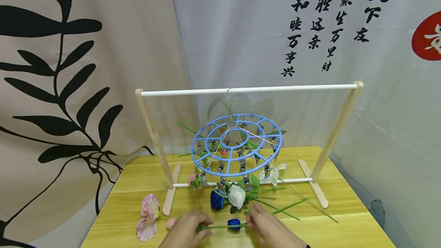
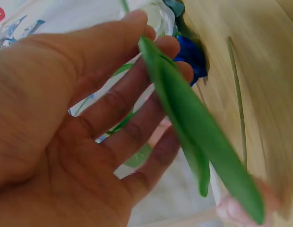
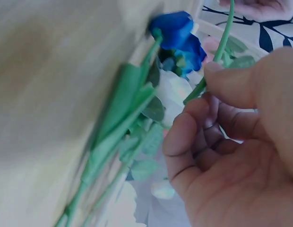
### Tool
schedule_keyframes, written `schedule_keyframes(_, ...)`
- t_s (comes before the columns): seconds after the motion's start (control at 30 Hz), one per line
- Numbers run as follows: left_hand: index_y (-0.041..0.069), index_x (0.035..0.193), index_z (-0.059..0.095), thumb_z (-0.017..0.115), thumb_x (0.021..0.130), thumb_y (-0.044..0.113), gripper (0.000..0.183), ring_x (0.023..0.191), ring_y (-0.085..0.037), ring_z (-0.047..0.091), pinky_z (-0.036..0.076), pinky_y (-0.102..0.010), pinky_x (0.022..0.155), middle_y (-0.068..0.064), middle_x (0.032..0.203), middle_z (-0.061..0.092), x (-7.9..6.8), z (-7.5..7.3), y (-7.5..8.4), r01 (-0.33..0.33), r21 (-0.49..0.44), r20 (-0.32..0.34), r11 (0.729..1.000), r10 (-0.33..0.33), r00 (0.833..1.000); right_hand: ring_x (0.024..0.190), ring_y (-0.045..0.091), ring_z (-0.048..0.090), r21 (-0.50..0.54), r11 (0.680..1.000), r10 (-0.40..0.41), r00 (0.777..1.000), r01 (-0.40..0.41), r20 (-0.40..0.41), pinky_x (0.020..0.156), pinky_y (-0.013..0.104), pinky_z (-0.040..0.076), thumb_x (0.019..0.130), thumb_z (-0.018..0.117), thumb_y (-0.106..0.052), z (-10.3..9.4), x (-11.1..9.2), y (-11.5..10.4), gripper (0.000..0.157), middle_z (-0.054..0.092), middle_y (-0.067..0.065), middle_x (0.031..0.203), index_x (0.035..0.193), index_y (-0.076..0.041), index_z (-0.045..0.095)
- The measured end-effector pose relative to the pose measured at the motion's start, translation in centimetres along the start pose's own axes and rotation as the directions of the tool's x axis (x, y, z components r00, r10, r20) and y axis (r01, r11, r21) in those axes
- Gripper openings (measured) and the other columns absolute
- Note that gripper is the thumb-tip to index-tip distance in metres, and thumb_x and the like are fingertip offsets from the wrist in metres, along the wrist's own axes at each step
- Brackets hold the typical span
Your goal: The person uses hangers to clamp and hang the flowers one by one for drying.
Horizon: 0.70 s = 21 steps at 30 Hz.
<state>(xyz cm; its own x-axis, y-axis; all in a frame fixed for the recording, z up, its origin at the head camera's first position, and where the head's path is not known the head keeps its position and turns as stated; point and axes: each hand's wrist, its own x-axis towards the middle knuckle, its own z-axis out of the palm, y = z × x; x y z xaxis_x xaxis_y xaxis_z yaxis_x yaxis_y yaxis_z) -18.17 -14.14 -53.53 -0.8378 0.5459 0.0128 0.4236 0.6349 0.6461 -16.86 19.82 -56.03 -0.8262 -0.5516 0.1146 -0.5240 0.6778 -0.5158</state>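
The green stem (image 1: pixel 219 226) is held near level at the bottom centre of the head view, between the left hand (image 1: pixel 189 230) and the right hand (image 1: pixel 267 225), across a blue flower (image 1: pixel 234 222). Its bare end is pinched by the right thumb and fingertips; near the long leaves (image 2: pixel 189 123) it is pinched by the left thumb and forefinger, the other left fingers being held slightly apart. By its look, the stem should be found light, bendable and not easily broken, perhaps a little slick; it is best gripped on the bare length, since the leaves might be creased. The leaves' full length is shown only in the left wrist view; whether the blurred pink flower (image 2: pixel 238 208) at lower right is joined to them cannot be told.
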Motion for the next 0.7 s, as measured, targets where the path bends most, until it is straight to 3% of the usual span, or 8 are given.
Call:
schedule_keyframes(0.13,0.022,0.112,0.090,0.091,0.103,0.022,0.009,0.101,-0.011,0.083,0.070,-0.036,0.088,0.008,0.109,0.089,-0.2,-0.3,-0.1,-0.065,0.135,-0.077,0.989,0.075,0.994,0.087,-0.008,0.047,-0.028,0.999,-0.048,0.996,0.046,-0.079,0.068,0.016,0.051,0.116,0.073,-0.010,-1.0,-0.1,-0.1,0.013,0.056,-0.011,0.105,0.111,-0.020,0.066)
schedule_keyframes(0.3,0.026,0.108,0.090,0.091,0.103,0.020,0.008,0.100,-0.009,0.082,0.071,-0.037,0.089,0.009,0.108,0.087,-0.4,-0.2,0.2,-0.083,0.149,-0.177,0.985,0.110,0.978,0.092,-0.005,0.049,-0.082,0.993,-0.100,0.965,0.082,-0.242,0.071,0.017,0.054,0.112,0.077,-0.007,-1.6,-0.1,-0.5,0.017,0.056,-0.011,0.108,0.112,-0.020,0.067)
schedule_keyframes(0.4,0.026,0.109,0.089,0.091,0.103,0.018,0.010,0.101,-0.008,0.081,0.071,-0.039,0.092,0.009,0.110,0.087,-0.3,0.1,0.4,-0.083,0.155,-0.219,0.984,0.116,0.969,0.097,-0.004,0.052,-0.036,0.997,-0.077,0.947,0.069,-0.312,0.074,0.020,0.056,0.112,0.078,-0.009,-1.7,-0.1,-0.7,0.017,0.059,-0.012,0.112,0.113,-0.023,0.069)
schedule_keyframes(0.47,0.026,0.110,0.088,0.090,0.104,0.018,0.010,0.102,-0.009,0.082,0.071,-0.039,0.093,0.009,0.111,0.087,-0.2,0.3,0.5,-0.080,0.145,-0.234,0.986,0.112,0.966,0.095,-0.005,0.055,0.083,0.996,-0.014,0.940,0.045,-0.341,0.073,0.022,0.058,0.113,0.077,-0.010,-1.9,0.0,-1.0,0.014,0.066,-0.010,0.112,0.115,-0.021,0.069)
schedule_keyframes(0.53,0.026,0.112,0.088,0.088,0.106,0.019,0.009,0.104,-0.010,0.083,0.071,-0.039,0.093,0.010,0.113,0.087,0.0,0.3,0.6,-0.077,0.112,-0.239,0.991,0.102,0.966,0.092,-0.004,0.061,0.228,0.974,0.075,0.926,0.012,-0.369,0.073,0.024,0.060,0.114,0.076,-0.012,-2.1,0.0,-1.3,0.011,0.073,-0.006,0.110,0.121,-0.018,0.070)
schedule_keyframes(0.63,0.027,0.114,0.088,0.085,0.109,0.022,0.007,0.107,-0.011,0.083,0.071,-0.039,0.093,0.010,0.114,0.088,0.2,0.3,1.0,-0.071,0.042,-0.243,0.997,0.079,0.967,0.087,0.004,0.071,0.440,0.898,0.223,0.895,-0.034,-0.385,0.073,0.025,0.063,0.113,0.079,-0.017,-2.4,0.0,-2.0,0.024,0.080,0.003,0.104,0.134,-0.009,0.070)
schedule_keyframes(0.7,0.026,0.115,0.088,0.084,0.110,0.023,0.006,0.106,-0.010,0.083,0.071,-0.038,0.091,0.010,0.114,0.088,0.4,0.3,1.3,-0.082,0.004,-0.254,0.997,0.081,0.964,0.089,0.008,0.075,0.526,0.848,0.294,0.882,-0.063,-0.369,0.076,0.026,0.065,0.112,0.081,-0.021,-2.6,0.1,-2.5,0.033,0.081,0.004,0.103,0.141,-0.009,0.069)
